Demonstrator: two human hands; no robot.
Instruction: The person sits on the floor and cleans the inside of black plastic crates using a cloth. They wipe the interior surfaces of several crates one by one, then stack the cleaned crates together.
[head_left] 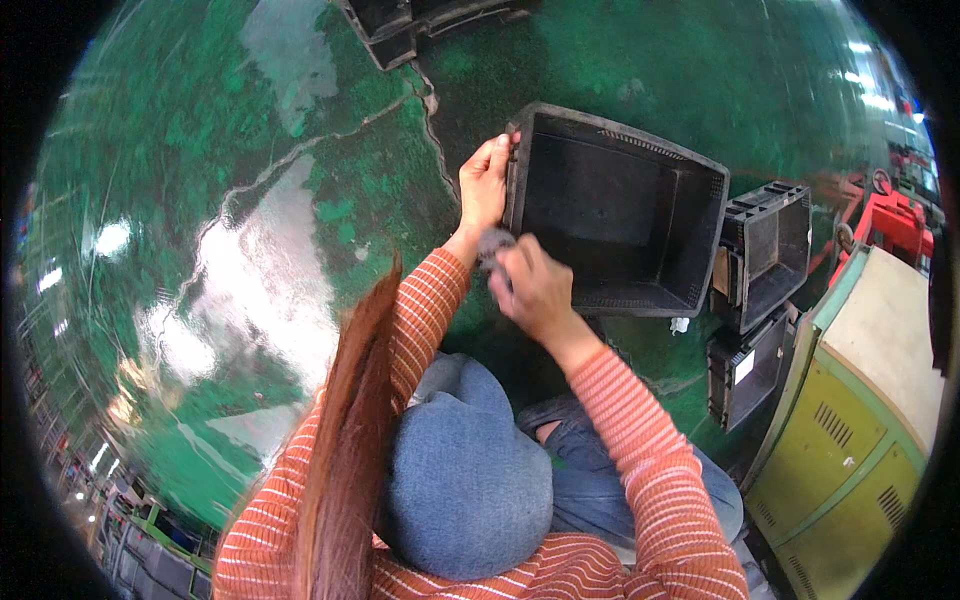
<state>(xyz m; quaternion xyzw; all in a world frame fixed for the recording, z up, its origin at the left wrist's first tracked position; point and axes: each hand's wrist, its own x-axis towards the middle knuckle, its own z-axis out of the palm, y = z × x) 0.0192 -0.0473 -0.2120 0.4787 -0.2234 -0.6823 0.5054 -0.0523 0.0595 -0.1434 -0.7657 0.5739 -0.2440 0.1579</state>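
My left hand [484,185] grips the near-left corner of the black plastic crate [615,215], fingers curled over its rim, closed on that edge. The crate lies on the green floor [250,180] ahead of me and to my right, its long axis running from that held corner away to the right, open side facing up. My right hand [535,290] is closed around a small grey pad [492,243], pressed against the crate's near-left wall, just below my left hand. Both hands work the same corner; the right is nearer me.
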